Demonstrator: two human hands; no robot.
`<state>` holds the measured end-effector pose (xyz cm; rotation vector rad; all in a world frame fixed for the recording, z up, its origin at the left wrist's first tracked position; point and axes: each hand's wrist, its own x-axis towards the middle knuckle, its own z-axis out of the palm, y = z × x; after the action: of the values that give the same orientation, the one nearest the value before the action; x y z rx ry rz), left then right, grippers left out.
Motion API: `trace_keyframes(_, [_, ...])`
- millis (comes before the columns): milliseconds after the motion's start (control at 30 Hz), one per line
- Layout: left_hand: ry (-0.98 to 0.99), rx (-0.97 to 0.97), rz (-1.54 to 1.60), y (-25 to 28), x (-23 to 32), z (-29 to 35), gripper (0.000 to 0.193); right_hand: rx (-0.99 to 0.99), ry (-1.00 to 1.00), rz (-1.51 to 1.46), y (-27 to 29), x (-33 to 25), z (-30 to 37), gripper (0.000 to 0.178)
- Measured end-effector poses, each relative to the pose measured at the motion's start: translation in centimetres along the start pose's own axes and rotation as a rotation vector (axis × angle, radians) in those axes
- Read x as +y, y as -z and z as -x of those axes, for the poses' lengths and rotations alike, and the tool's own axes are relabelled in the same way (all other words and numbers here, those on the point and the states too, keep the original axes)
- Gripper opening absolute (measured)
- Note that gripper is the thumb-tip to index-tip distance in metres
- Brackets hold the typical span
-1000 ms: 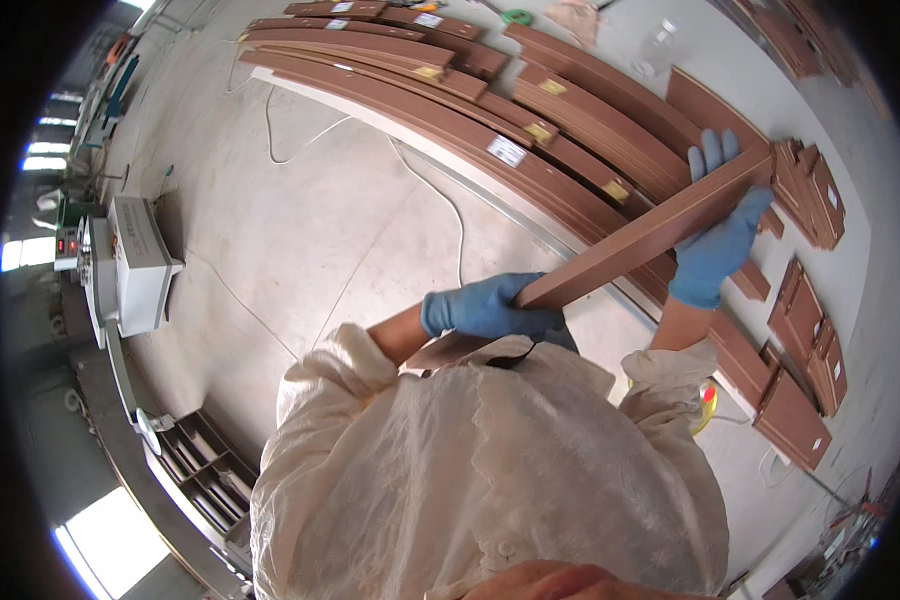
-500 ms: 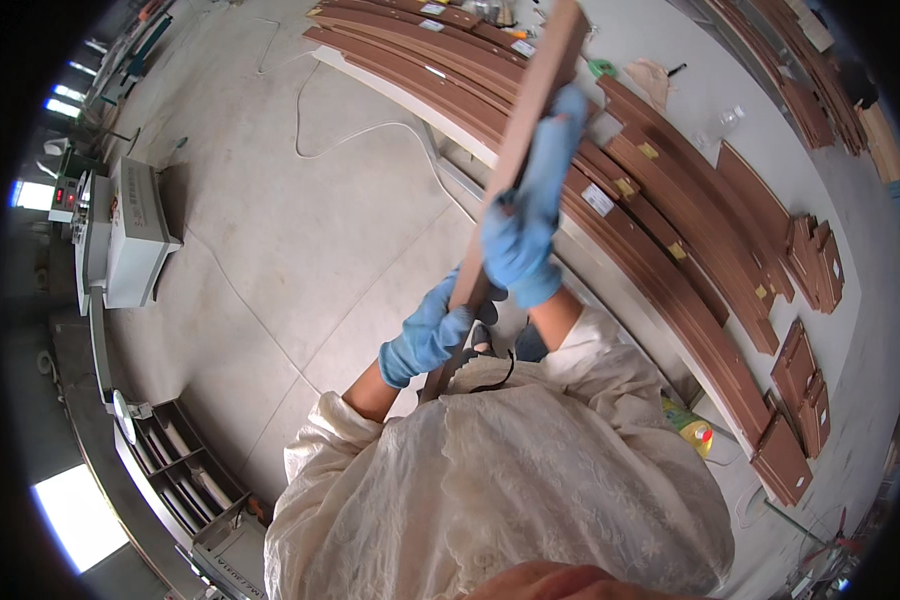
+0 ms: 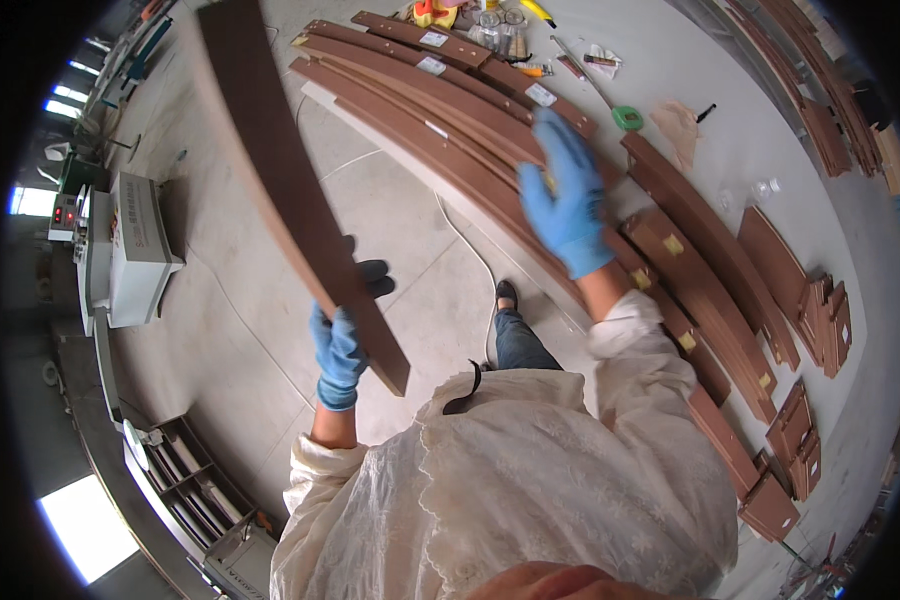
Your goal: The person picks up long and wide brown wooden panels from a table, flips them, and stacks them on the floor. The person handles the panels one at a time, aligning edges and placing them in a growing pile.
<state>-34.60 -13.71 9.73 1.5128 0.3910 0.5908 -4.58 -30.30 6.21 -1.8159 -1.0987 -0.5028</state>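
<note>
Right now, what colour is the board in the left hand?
The board is brown with a paler edge; head view shows it best.

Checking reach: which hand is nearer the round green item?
Right. In the picture, the right hand is just lower left of the green item; the left hand, holding the brown board, is far lower left.

Worn on a worker's head, a wide fisheye camera faces steeply down over the pale shirt (image 3: 560, 470), the hands (image 3: 573, 215) near below, the floor (image 3: 210, 370) farther off, edges bending.
</note>
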Motion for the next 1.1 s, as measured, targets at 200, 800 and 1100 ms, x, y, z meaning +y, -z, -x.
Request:
trace_keyframes(200, [0.076, 0.122, -0.084, 0.3, -1.4, -10.6, 0.094, -0.647, -0.486, 0.527, 2.9, 18.6, -0.4, 0.05])
trace_keyframes(800, [0.086, 0.262, -0.014, 2.4, -5.4, -26.1, 0.087, -0.345, -0.277, -0.064, -5.6, 10.3, -12.8, 0.061])
trace_keyframes(1100, [0.032, 0.363, 0.538, 13.6, -4.5, -32.5, 0.077, -0.212, 0.184, -0.608, -33.5, -11.8, -19.1, 0.085])
